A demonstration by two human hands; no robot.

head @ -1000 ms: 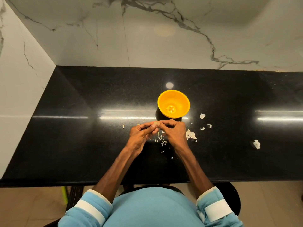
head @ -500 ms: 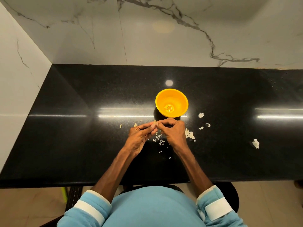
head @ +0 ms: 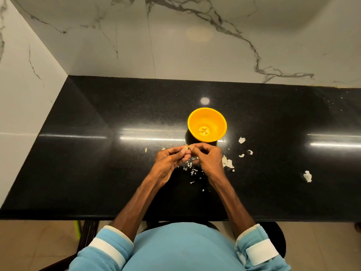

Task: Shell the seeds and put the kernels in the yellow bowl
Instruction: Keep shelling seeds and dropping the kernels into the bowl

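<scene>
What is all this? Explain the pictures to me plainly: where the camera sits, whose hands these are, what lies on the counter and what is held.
No machine here: a person works with bare hands. All pictures come from one camera worn on the head, looking down, so the arms enter from the bottom. The left hand and right hand meet, and their grip pinches one small seed. Just beyond stands the yellow bowl on the black counter, a few pale kernels at its bottom. Shell bits lie scattered under and right of the hands, one larger piece far right.
</scene>
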